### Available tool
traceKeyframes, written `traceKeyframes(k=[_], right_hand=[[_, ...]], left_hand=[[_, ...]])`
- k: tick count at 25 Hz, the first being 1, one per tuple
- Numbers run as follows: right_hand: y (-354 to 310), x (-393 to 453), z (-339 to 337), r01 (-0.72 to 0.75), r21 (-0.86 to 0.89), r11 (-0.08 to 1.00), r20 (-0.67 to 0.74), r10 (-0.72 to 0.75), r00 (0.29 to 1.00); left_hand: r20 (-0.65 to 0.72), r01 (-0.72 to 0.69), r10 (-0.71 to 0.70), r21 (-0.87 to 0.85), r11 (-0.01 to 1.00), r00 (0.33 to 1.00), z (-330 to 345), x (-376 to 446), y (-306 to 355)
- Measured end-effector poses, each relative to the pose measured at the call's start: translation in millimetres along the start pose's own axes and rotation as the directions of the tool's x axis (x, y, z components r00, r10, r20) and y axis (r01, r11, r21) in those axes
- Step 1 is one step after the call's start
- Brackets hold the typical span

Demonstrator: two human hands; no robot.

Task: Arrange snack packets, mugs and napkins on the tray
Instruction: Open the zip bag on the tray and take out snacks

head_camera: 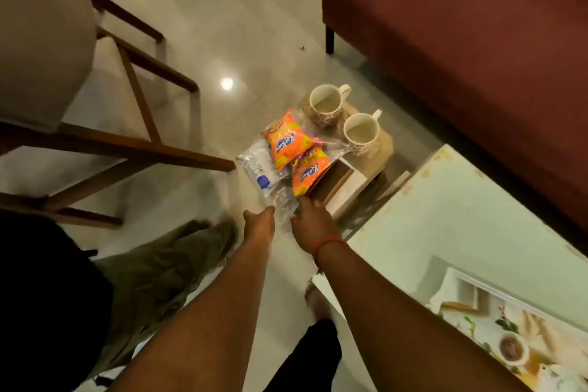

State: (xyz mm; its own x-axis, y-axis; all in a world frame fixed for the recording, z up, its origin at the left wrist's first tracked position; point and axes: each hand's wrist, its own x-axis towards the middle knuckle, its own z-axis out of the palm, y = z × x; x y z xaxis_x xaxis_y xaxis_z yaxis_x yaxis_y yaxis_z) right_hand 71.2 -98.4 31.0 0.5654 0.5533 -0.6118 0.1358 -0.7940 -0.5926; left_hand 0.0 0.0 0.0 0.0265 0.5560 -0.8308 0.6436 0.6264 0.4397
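Pale glossy floor (pixel 203 25) spreads between a wooden chair (pixel 133 79) and a maroon sofa (pixel 461 41). On a small low bench (pixel 383 149) we see two mugs (pixel 327 103) (pixel 362 132) standing side by side, with two orange snack packets (pixel 286 140) (pixel 307 173) overlapping just beside them and a white packet (pixel 259 169) at their left. Our left hand (pixel 259 223) and right hand (pixel 313 224) reach a clear packet (pixel 283 204) at the near edge, fingers touching it; whether either actually grips it, we cannot tell. A floral tray (pixel 496 331) lies on the glass-topped table at lower right.
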Motion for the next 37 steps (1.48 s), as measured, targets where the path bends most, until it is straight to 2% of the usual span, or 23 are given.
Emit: traceKeyframes(k=[3,7,9,13,17,19,22,24,26,29,34,37], right_hand=[[-3,27,29,-0.123,0.267,0.956,0.083,0.104,0.991],[-1,43,41,-0.12,0.328,0.937,0.076,0.1,0.992],[-8,45,41,-0.062,0.268,0.961,0.035,0.055,0.998],[-34,37,25,0.041,0.22,0.975,0.003,-0.043,0.999],[-72,23,-15,0.155,0.276,0.949,-0.01,-0.159,0.987],[-86,5,-41,0.21,0.29,0.934,-0.034,-0.209,0.977],[-95,-36,-83,0.289,0.266,0.92,-0.126,-0.264,0.956],[-91,-74,-110,0.341,0.22,0.914,-0.22,-0.293,0.93],[-77,-116,-134,0.377,0.145,0.915,-0.337,-0.313,0.888],[-32,-180,-169,0.365,0.009,0.931,-0.509,-0.31,0.803],[78,-302,-226,0.155,-0.257,0.954,-0.641,-0.288,0.711],[156,-391,-247,-0.01,-0.373,0.928,-0.751,-0.296,0.59]], left_hand=[[0.089,0.077,-0.061,-0.189,0.979,0.994,2,14,3],[0.133,0.074,-0.049,-0.188,0.979,0.99,8,24,8],[0.131,0.004,0.018,-0.172,0.985,0.991,8,26,10],[0.005,-0.262,0.266,-0.161,0.952,0.964,-5,9,36],[-0.036,-0.516,0.516,0.003,0.856,0.856,-29,-26,83],[-0.009,-0.629,0.633,0.097,0.771,0.774,-40,-59,108],[0.032,-0.76,0.768,0.176,0.625,0.639,-42,-124,132],[0.05,-0.807,0.815,0.188,0.56,0.577,-36,-168,135],[0.113,-0.836,0.832,0.168,0.523,0.543,-21,-216,132],[0.277,-0.851,0.805,0.152,0.503,0.525,11,-288,112],[0.426,-0.758,0.696,-0.036,0.651,0.578,89,-414,55],[0.507,-0.754,0.669,-0.056,0.655,0.544,142,-485,1]])
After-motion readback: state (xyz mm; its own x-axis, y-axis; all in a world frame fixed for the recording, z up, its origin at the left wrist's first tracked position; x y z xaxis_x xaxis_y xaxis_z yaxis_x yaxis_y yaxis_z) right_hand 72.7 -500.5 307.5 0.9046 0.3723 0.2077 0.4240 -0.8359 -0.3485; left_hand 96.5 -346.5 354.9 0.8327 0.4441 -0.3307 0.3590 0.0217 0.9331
